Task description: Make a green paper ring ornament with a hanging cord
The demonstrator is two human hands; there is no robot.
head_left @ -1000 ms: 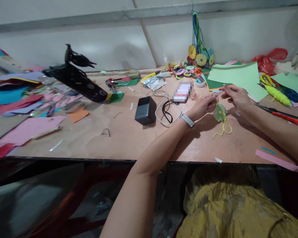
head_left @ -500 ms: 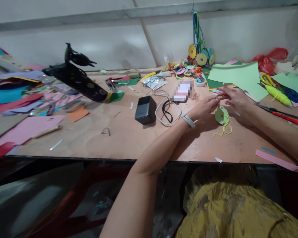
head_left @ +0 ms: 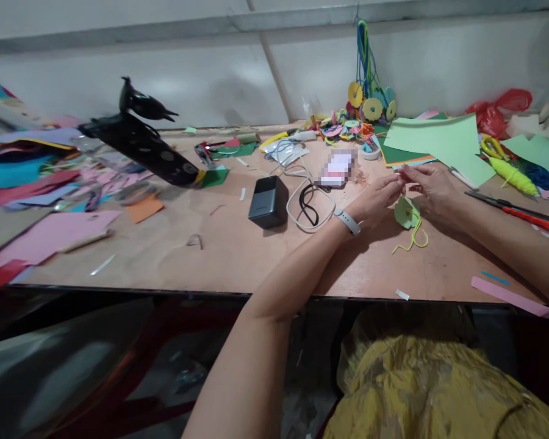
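My left hand (head_left: pixel 384 190), with a pale watch band (head_left: pixel 346 221) on its wrist, is closed in a pinch. A small light green paper disc (head_left: pixel 405 214) hangs tilted just below its fingertips; whether the pinch is on the disc's edge or on its string is hidden. Yellow-green string (head_left: pixel 416 236) comes out of the disc's middle and trails down in a loop with a loose end. My right hand (head_left: pixel 427 186) meets the left fingertips, its thumb and finger pressed together. What lies between them is too small to make out.
Scissors (head_left: pixel 526 213) with red handles lie right of my right arm. Light green sheets (head_left: pixel 434 137) and a skein of yellow-green yarn (head_left: pixel 512 175) are behind. A phone (head_left: pixel 337 167), a power bank (head_left: pixel 268 201) and a white cable (head_left: pixel 293 210) are to the left. Finished-looking discs (head_left: pixel 372 109) hang at the wall.
My right hand's spread fingers have closed together at the left fingertips. The paper disc has tilted and shifted very slightly left. My left hand has barely moved.
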